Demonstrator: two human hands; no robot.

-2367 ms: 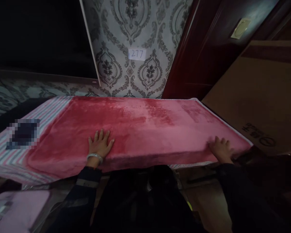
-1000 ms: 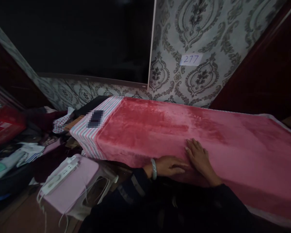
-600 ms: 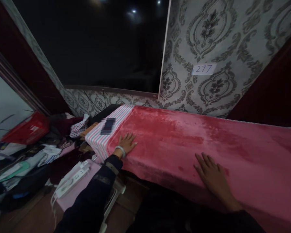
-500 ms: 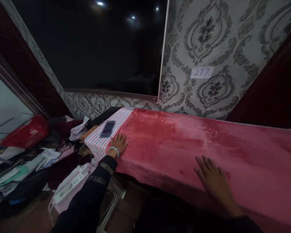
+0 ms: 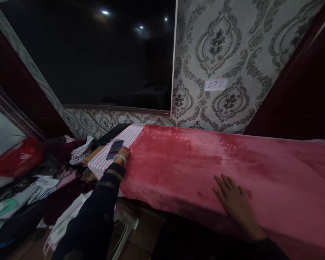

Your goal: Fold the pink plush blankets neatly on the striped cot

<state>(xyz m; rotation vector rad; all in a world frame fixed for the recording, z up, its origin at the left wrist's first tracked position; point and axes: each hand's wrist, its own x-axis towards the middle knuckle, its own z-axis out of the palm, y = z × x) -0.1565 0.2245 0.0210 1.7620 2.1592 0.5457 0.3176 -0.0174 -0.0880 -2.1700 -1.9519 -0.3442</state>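
My left hand (image 5: 123,152) rests where the red plush blanket (image 5: 176,155) meets a pink, grey and white striped cloth (image 5: 99,164). Its fingers are bunched together at the seam, and what they hold, if anything, is hidden. A dark phone (image 5: 115,149) lies on the striped cloth just left of this hand; whether they touch cannot be made out. Farther right, my right hand (image 5: 234,196) lies flat on the blanket near its front edge, fingers stretched out and holding nothing.
A large dark television (image 5: 97,57) hangs on the patterned wall, beside a paper marked 277 (image 5: 215,84). Piled clothes (image 5: 40,187) and a red bag (image 5: 18,155) are at left. A white frame leg (image 5: 126,227) stands below the blanket's front edge.
My left hand has moved forward toward the phone, and its spread fingers have drawn together. My right hand stays flat on the blanket. The view has shifted slightly.
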